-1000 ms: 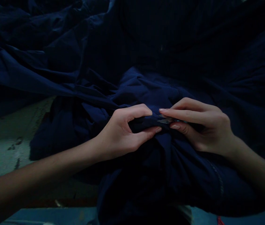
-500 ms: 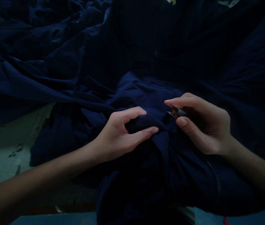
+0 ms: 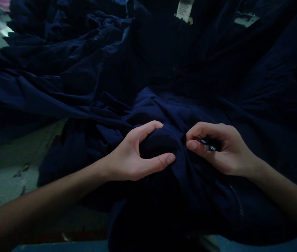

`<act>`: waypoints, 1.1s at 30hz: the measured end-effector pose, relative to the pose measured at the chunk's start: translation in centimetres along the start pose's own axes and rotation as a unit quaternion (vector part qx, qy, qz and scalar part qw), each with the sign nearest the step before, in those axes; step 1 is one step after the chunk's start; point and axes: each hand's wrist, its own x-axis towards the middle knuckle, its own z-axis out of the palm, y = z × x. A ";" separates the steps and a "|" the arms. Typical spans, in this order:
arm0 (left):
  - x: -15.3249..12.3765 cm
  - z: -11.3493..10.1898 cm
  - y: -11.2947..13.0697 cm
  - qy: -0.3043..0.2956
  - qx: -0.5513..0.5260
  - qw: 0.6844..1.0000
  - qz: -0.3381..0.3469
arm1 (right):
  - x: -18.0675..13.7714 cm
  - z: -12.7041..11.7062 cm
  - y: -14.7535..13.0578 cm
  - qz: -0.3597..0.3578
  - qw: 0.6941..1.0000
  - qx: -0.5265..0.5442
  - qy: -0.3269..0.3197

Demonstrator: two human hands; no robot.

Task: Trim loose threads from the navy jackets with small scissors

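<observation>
Dark navy cloth, apparently a garment point(image 3: 161, 105), lies bunched under both my hands. My left hand point(image 3: 138, 154) rests on a raised fold, thumb and index finger spread apart with cloth between them. Its other fingers are hidden. To the right, my right hand point(image 3: 219, 148) is closed around small metal thread snips point(image 3: 208, 145), which lie mostly inside the palm. The tips of its thumb and index finger pinch together close to the fold. Whether they grip cloth or a thread I cannot tell.
A white printed label point(image 3: 184, 9) shows on the garment at the top. Pale, stained table surface point(image 3: 9, 175) shows at the left, with a blue strip point(image 3: 64, 246) along the bottom. The light is dim.
My right hand has drawn its thumb and index finger together, and the snips have gone back into the palm. My left thumb has spread away from the index finger. The label has come into view.
</observation>
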 end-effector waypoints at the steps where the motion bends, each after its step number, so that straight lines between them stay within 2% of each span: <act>1: -0.2 -0.1 -0.2 -0.003 0.003 1.000 0.008 | 0.0 0.0 0.0 0.000 1.000 0.006 0.000; 6: -0.3 -0.5 -0.3 -0.040 0.011 0.998 0.039 | -0.1 -0.1 -0.1 -0.006 0.998 0.022 -0.053; 9: 0.0 -0.5 0.2 -0.048 0.008 0.999 0.024 | 0.0 0.1 0.1 0.010 0.996 0.037 -0.078; 15: 0.5 0.2 0.7 0.041 0.022 0.999 -0.004 | 0.6 0.0 0.7 0.006 0.998 0.048 -0.034; 19: 0.2 0.6 1.0 0.073 0.036 0.997 0.007 | 0.1 -1.6 -1.0 -0.028 0.999 0.020 0.012; 21: 0.0 0.7 1.3 0.080 0.047 0.996 0.008 | -1.4 -2.3 -2.9 -0.061 0.998 -0.022 0.025; 24: -0.1 0.8 1.8 0.087 0.070 0.994 0.003 | -5.6 -1.9 -5.8 -0.112 0.978 -0.176 0.017; 26: 0.0 0.5 2.4 0.073 0.094 0.993 -0.007 | -8.8 -0.7 -6.8 -0.124 0.944 -0.303 0.032; 29: -0.1 -0.7 3.7 0.031 0.137 0.990 -0.023 | -12.4 0.9 -6.5 -0.109 0.891 -0.438 0.050; 31: -0.5 -1.9 4.9 0.022 0.191 0.981 -0.015 | -13.5 1.1 -5.7 -0.101 0.884 -0.452 0.066; 33: -1.2 -3.1 6.2 0.044 0.271 0.962 0.006 | -13.5 0.5 -5.1 -0.091 0.898 -0.422 0.085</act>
